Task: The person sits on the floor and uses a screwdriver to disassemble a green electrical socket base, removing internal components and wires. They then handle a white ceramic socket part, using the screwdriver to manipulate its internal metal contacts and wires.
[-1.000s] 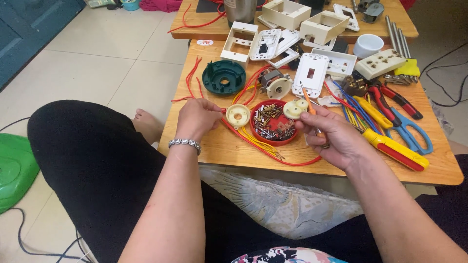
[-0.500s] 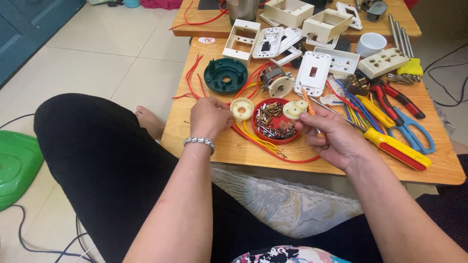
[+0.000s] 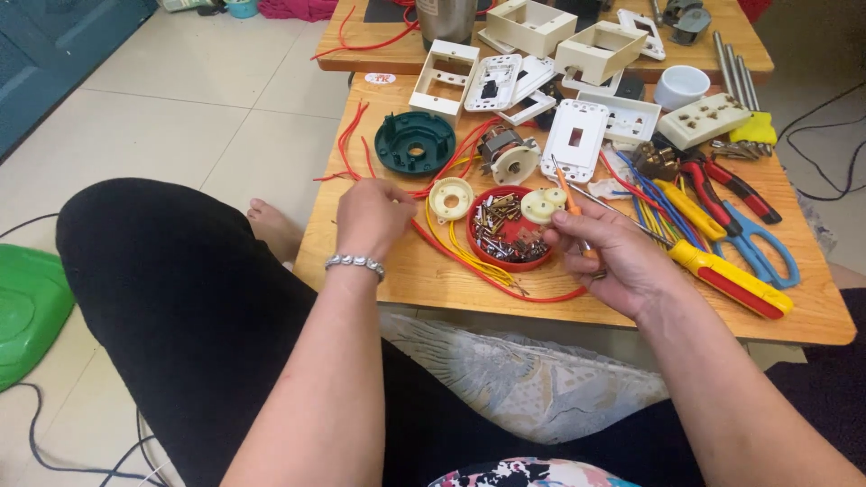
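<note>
Looking down from the head view onto a low wooden table (image 3: 433,280) strewn with electrical parts. Landmark taken: red dish (image 3: 510,236) of screws and small metal pieces, near the front middle of the table.

Left hand (image 3: 374,216): resting on the table left of the dish, fingers curled in loosely, knuckles up; cannot tell whether anything is pinched beneath them. Silver bracelet (image 3: 354,262) on the wrist. Cream round disc (image 3: 450,198) lying just beside the fingertips, between hand and dish.

Right hand (image 3: 613,257): right of the dish, fingers closed around a thin orange-handled screwdriver (image 3: 568,191), tip angled up and away from the dish. Thumb and forefinger reaching to a cream gear-like part (image 3: 543,206) at the dish's far right rim; touching or merely overlapping, cannot tell.

Yellow and red wires (image 3: 469,257) looping in front of the dish. Dark green round housing (image 3: 414,142) beyond and left of it. Small motor (image 3: 507,155) directly beyond. White switch plate (image 3: 575,140) beyond and right. Yellow-and-red screwdriver (image 3: 726,277), blue scissors (image 3: 758,243) and red pliers (image 3: 726,185) well right of the dish.
</note>
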